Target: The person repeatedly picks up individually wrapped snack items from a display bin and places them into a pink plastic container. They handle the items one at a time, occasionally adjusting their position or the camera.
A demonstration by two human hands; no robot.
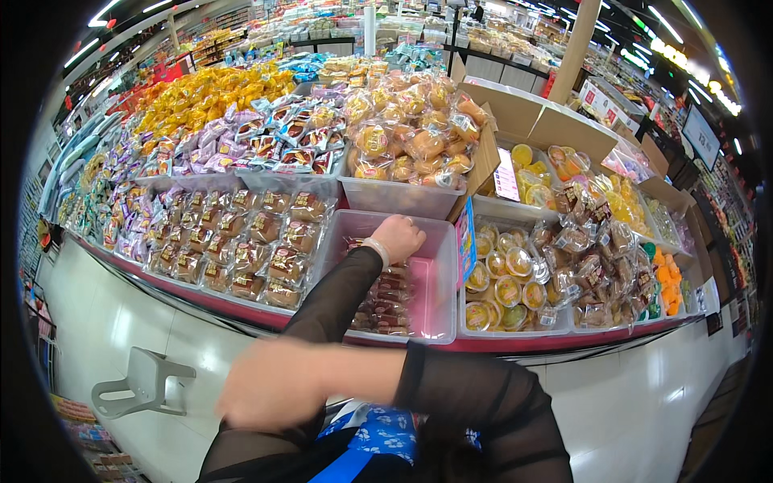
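Note:
My left hand, with a ring and a pale bracelet, hangs curled over a clear plastic tub; its fingertips and palm are hidden. Rows of packaged brown bread fill the tub's left and middle part, while its pink-toned bottom shows at right. My right hand is blurred and lies across my left arm near the elbow; whether it grips the black sheer sleeve cannot be told. Left of the tub, wrapped brown buns stand in neat rows.
Behind the tub is a bin of bagged round buns. Lidded fruit jelly cups fill the bin to the right, beside a heap of bagged brown bread. A phone leans above them. A grey plastic stool stands on the floor at left.

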